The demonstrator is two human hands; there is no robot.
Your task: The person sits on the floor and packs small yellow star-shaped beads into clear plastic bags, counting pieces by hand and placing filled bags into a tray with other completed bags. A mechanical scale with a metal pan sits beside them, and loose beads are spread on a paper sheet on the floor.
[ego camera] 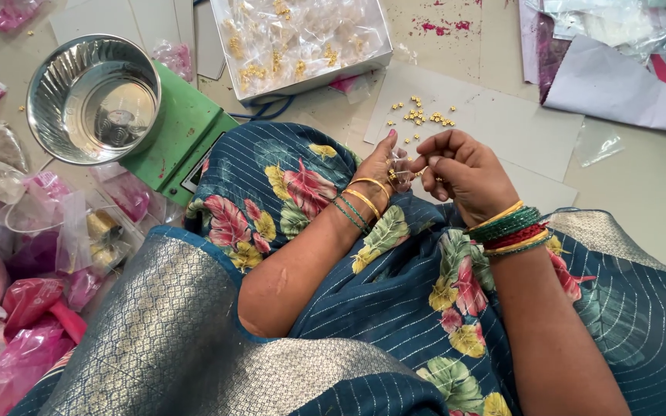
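My left hand (383, 163) holds a small clear plastic packet (399, 167) over my knee, fingers pinched on it. My right hand (460, 171) is right beside it, fingertips pinched on tiny gold beads at the packet's mouth. Both wrists wear bangles. A scatter of small gold beads (421, 115) lies on a grey card sheet (502, 127) just beyond my hands. My lap is covered in blue cloth with a floral print.
A steel bowl (92, 98) sits on a green weighing scale (183, 142) at the left. A white box (302, 42) with bagged gold beads is at the top. Pink and clear plastic packets (32, 308) are heaped at the left; papers and plastic (618, 69) lie top right.
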